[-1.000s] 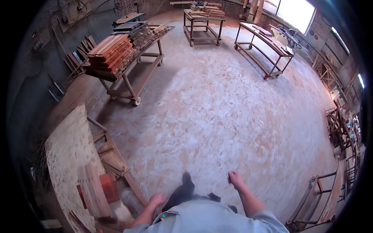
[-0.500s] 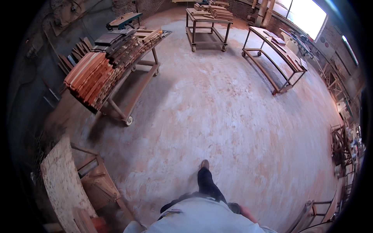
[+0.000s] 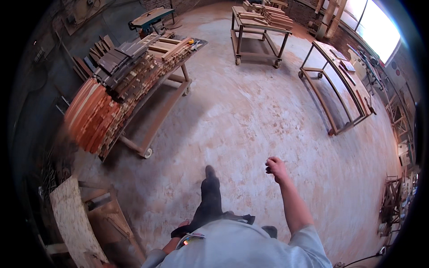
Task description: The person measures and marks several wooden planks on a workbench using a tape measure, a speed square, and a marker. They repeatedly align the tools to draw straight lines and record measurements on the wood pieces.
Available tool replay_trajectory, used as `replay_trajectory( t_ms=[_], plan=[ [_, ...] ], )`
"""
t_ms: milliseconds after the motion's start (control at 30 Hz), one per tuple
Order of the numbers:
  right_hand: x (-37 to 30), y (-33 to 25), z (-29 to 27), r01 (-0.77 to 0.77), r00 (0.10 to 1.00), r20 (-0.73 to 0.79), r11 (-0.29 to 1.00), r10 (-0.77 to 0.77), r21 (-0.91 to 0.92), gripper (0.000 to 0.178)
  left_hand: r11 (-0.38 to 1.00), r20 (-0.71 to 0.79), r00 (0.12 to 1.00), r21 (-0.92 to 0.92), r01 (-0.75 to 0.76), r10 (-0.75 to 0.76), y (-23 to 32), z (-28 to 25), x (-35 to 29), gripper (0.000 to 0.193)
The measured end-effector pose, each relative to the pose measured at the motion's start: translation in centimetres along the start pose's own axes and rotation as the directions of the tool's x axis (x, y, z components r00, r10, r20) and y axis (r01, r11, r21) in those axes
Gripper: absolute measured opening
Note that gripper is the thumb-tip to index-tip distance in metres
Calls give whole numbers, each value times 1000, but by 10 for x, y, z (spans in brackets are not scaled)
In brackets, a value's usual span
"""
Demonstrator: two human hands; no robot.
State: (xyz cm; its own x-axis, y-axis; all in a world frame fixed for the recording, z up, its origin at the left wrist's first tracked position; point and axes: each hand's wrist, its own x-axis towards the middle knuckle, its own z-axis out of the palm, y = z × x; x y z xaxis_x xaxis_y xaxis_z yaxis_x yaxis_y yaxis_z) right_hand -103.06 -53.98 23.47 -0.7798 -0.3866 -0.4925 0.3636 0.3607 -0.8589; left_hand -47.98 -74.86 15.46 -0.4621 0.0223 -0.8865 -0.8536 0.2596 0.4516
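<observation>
My right hand (image 3: 276, 168) is swung forward over the bare floor, its fingers curled in, and nothing shows in them. My left hand (image 3: 184, 223) is low beside my body at the edge of my dark trousers. Only a sliver of it shows, and its fingers are hidden. Nearest to the left side is a wheeled cart (image 3: 154, 129) loaded with reddish and brown wooden strips (image 3: 89, 114). Dark slats (image 3: 118, 58) and a light wooden frame (image 3: 172, 48) lie on top of that load.
A wheeled table (image 3: 261, 30) with stacked boards stands far ahead, and a long wheeled table (image 3: 346, 82) to the right. At the lower left leans a pale wooden panel (image 3: 73, 219) beside a wooden frame (image 3: 111, 214). A dusty floor (image 3: 246, 125) lies between them.
I have stepped forward, and the cart and tables are nearer. My right arm has swung up into view ahead of me. The other leg is now in front.
</observation>
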Motion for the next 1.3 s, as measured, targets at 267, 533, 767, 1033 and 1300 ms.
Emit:
replay_trajectory(
  t_ms=[267,533,767,1033,1300],
  plan=[
    [130,-60,62,15,993,108,902,36,-431,37,981,146,974,57,-185,175,78,-179,121,41],
    [303,-168,108,148,988,128,811,-91,-566,33,813,-506,792,-582,-20,-342,70,-404,199,31],
    [502,-328,212,306,943,275,806,-185,-507,32,462,-652,667,-746,-479,-361,208,-487,197,21],
    [774,-555,410,702,711,524,514,-468,-493,48,57,-421,604,-847,-528,-677,283,-469,234,7],
    [882,-609,602,743,665,685,348,-296,-571,49,221,-488,398,-803,-554,-777,483,-597,182,33]
  ],
)
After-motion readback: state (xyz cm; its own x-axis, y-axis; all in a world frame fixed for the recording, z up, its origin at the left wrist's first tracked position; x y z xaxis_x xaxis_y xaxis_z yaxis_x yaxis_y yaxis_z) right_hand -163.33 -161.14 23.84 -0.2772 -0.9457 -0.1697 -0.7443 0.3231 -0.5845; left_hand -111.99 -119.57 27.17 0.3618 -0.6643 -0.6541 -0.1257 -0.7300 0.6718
